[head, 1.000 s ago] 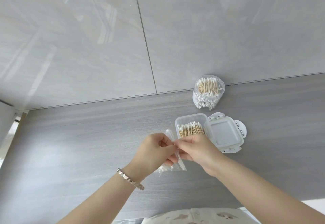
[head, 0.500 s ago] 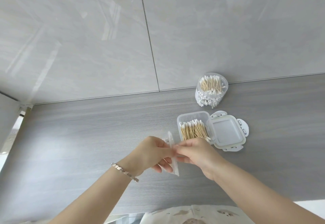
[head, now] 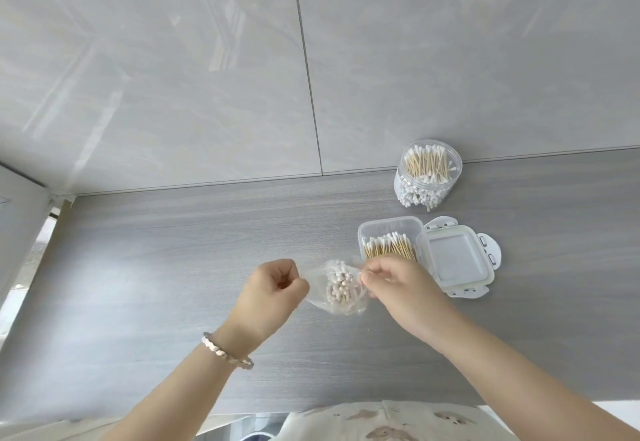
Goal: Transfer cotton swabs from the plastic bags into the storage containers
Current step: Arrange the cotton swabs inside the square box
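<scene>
A small clear plastic bag (head: 341,290) full of cotton swabs hangs between my hands, its mouth spread wide so the white tips show. My left hand (head: 273,284) pinches the bag's left edge. My right hand (head: 398,284) pinches its right edge. Just behind my right hand sits a square clear container (head: 389,232) holding wooden-stemmed swabs, its hinged lid (head: 457,260) folded flat to the right. A round clear jar (head: 427,173) packed with swabs stands farther back by the wall.
Everything rests on a grey wood-grain counter (head: 173,267) that meets a glossy tiled wall (head: 311,59) at the back. The counter's left end stops near a window frame (head: 31,232). A bracelet circles my left wrist.
My hands have pulled apart sideways, and the bag, held flat and edge-on before, is now stretched open with the swab tips showing.
</scene>
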The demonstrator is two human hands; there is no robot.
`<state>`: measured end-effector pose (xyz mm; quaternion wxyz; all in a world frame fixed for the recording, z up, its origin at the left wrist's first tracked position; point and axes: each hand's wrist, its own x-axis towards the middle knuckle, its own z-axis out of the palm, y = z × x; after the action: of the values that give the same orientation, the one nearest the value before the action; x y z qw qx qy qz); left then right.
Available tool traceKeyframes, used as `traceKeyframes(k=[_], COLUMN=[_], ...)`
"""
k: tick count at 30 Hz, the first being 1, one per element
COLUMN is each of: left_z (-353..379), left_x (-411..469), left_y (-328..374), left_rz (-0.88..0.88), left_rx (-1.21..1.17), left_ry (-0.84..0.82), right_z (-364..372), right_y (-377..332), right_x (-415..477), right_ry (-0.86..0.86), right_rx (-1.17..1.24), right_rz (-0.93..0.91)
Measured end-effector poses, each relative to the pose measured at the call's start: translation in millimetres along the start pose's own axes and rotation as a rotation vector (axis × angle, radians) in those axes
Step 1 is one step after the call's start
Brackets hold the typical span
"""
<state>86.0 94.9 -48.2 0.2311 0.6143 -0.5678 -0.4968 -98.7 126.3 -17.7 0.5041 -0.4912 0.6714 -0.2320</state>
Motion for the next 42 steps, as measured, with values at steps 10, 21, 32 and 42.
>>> traceKeyframes(k=[10, 21, 32, 42], left_z=[29.3, 36.1, 40.5, 33.4], left_x=[-0.5, -5.0, -10.3, -7.7], left_y=[-30.1, -12.4, -4.1, -4.5], left_rz=[0.316, 0.466, 0.456, 0.335], left_rx=[0.073, 0.175, 0.31, 0.176], left_ry=[-0.158, -0.038, -0.131, -0.18], right_z=[-6.1, -14.2, -4.0, -32.0], right_y=[-13.6, -7.0, 3.3, 16.4], right_x=[-4.0, 0.1, -2.8, -0.3], right_ry=[-0.048, -0.046, -0.04, 0.078], right_rx=[0.325, -0.371, -0.246, 0.083], right_rz=[0.128, -0.321, -0.4, -0.3])
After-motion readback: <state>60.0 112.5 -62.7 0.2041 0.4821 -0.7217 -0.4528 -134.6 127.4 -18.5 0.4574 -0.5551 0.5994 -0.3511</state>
